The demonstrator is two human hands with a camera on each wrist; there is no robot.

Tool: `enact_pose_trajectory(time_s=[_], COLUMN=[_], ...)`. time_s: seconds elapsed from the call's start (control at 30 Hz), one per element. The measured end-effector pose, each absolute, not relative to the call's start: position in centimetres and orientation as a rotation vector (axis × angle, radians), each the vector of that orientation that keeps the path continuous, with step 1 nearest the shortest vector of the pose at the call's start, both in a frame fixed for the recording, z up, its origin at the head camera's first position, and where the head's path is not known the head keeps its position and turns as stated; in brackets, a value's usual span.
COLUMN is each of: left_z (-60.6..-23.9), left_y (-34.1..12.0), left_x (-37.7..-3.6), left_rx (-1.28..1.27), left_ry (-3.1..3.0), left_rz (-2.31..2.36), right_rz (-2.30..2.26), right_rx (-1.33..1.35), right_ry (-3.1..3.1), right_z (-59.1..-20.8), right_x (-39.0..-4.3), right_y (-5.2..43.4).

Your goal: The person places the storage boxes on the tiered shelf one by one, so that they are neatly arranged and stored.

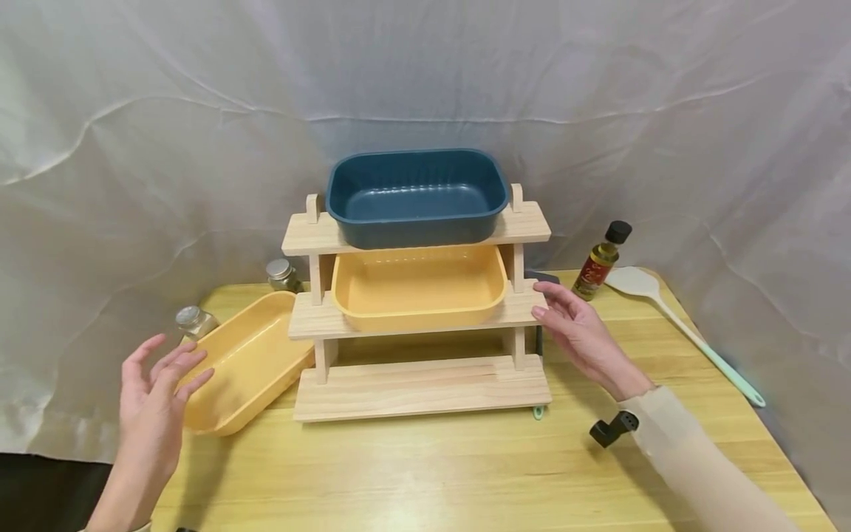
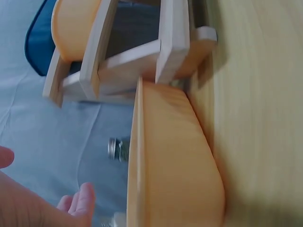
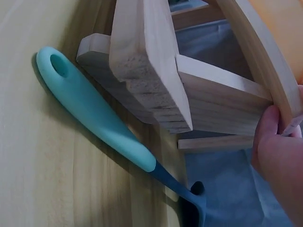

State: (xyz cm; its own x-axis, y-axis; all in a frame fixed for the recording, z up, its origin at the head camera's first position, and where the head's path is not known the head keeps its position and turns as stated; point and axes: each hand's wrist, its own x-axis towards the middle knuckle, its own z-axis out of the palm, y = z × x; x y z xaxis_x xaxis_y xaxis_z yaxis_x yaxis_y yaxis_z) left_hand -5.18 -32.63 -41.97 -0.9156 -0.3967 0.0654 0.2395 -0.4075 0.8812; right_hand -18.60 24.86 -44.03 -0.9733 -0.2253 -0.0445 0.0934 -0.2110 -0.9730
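Observation:
A three-tier wooden shelf rack (image 1: 425, 388) stands on the table. My right hand (image 1: 588, 336) is at the right end of its middle board, with thumb and fingers (image 3: 269, 120) pinching that end in the right wrist view. On the top board sits a dark blue bin (image 1: 419, 233); a yellow bin (image 1: 419, 288) sits on the middle board, and the bottom board is bare. My left hand (image 1: 156, 395) hovers with fingers spread near a second yellow bin (image 1: 249, 362), which leans tilted at the rack's left side. That hand holds nothing.
Two small metal-lidded jars (image 1: 282, 273) stand behind the leaning bin. Right of the rack are a sauce bottle (image 1: 598, 262) and a white spatula (image 1: 691, 332) with a mint handle. Another mint-handled utensil (image 3: 102, 116) lies beside the rack's right side. Grey cloth hangs behind.

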Motion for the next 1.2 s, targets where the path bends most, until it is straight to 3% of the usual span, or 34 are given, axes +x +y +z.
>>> enact_pose_trajectory(time_s=[0.23,0.67,1.2], left_z=[-42.4,-44.9,-47.3], left_y=[-33.6,-35.1,-35.9], left_x=[-4.3,-3.0,-2.2], left_rx=[0.475,0.877,0.819], left_ry=[-1.200,-1.345,-1.457], left_rz=[-2.205,-2.051,-2.281], right_rz=[-2.330,-2.327,-2.328], right_rx=[-0.181,-0.192,-0.210], right_ry=[1.776,1.742,1.748], right_z=[-44.1,-44.3,-44.4], right_x=[-18.8,-19.1,-19.0], right_y=[24.8,24.9,25.3])
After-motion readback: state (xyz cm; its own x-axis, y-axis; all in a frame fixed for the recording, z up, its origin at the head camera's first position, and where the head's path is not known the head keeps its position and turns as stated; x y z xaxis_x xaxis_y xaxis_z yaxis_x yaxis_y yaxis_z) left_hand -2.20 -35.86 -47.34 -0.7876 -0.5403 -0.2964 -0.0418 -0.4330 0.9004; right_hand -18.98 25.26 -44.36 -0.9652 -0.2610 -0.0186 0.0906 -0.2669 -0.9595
